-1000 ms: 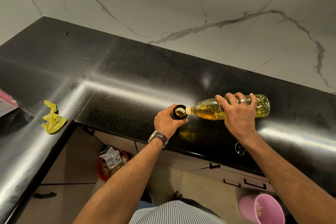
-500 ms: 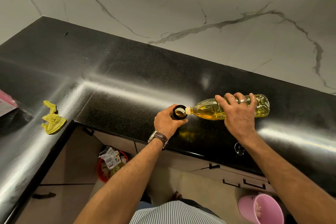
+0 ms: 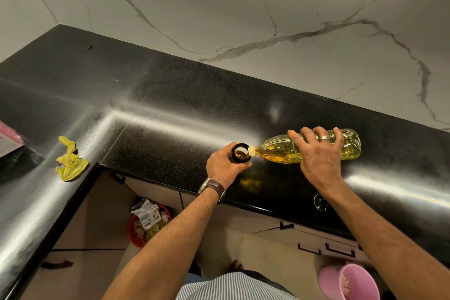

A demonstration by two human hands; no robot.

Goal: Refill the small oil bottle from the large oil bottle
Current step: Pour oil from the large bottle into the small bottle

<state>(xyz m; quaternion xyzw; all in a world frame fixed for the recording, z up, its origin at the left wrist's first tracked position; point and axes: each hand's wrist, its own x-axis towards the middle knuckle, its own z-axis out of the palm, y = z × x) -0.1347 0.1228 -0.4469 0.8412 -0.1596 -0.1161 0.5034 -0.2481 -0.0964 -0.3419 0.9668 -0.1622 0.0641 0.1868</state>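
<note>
There is only one camera, worn on the person's head. It looks forward and steeply down, wide-angle, close above the black counter [image 3: 170,109], with the marble wall [image 3: 292,7] behind.

black counter [image 3: 170,105] bare behind both bottles, yellow cloth [image 3: 70,161] far left, wall [image 3: 267,7] behind

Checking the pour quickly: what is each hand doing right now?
Left hand: closed around the small oil bottle.
Right hand: closed on the large oil bottle, tipped to pour.
</note>
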